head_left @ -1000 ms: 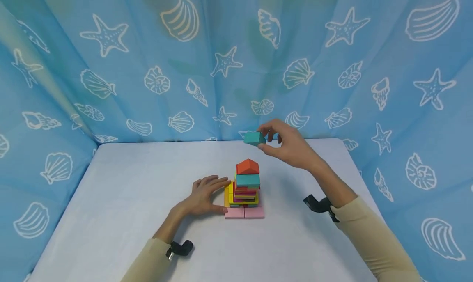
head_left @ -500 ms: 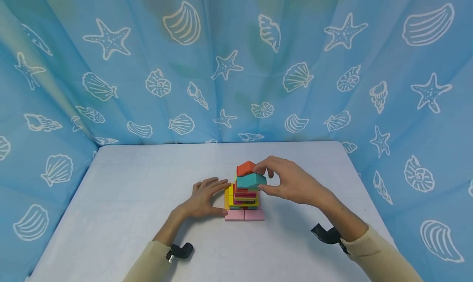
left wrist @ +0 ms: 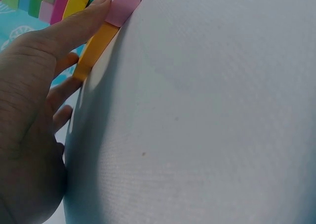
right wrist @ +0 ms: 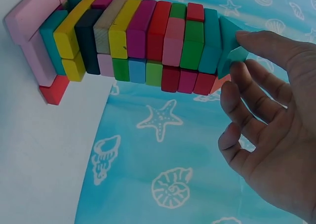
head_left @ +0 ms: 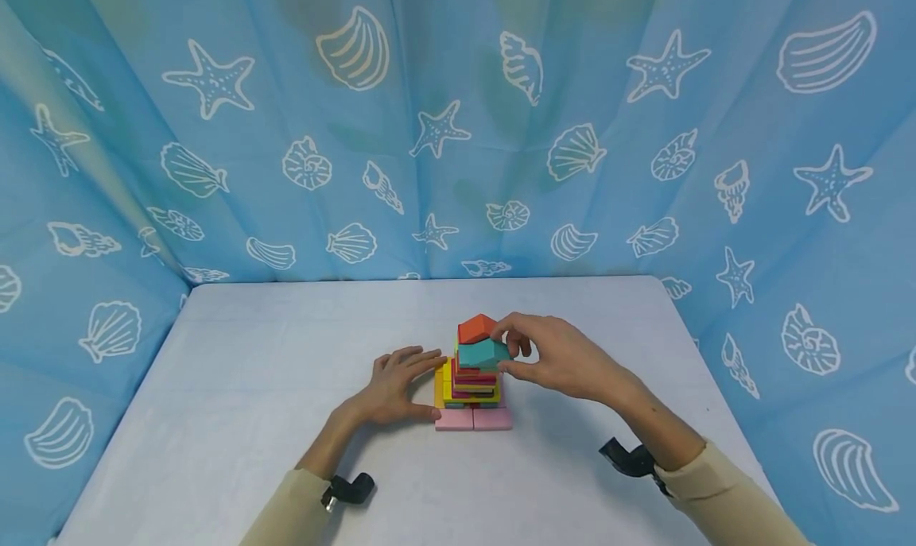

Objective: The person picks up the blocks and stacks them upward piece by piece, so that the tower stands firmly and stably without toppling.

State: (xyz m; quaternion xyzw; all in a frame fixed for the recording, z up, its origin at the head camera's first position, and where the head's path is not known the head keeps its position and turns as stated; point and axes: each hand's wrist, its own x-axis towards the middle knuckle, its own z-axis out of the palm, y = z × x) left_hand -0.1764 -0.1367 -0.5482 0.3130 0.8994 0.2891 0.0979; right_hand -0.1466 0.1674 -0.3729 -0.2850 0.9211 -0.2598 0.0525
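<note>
A tall tower of coloured wooden blocks (right wrist: 153, 33) stands on the table, seen from its front in the head view. My right hand (head_left: 568, 355) pinches a teal roof-shaped block (right wrist: 228, 45) between thumb and fingers. That block sits at the top of the tower, in front of an orange roof-shaped block (head_left: 475, 328). My left hand (head_left: 397, 385) rests beside the tower's base with fingers extended. Its thumb tip touches near the pink block (left wrist: 123, 4), and other fingers lie along the orange-yellow block (left wrist: 95, 51) at the base's left side.
The white tabletop (head_left: 286, 355) spreads around the tower. A blue curtain (head_left: 458, 172) with white shells and starfish hangs behind and at both sides. Flat pink blocks (head_left: 473, 420) form the base's front edge. Black straps with mounts sit on both wrists.
My right hand has brought the teal roof-shaped block down from above and behind onto the tower's top, with a slight shift left lately. The left hand has stayed in place.
</note>
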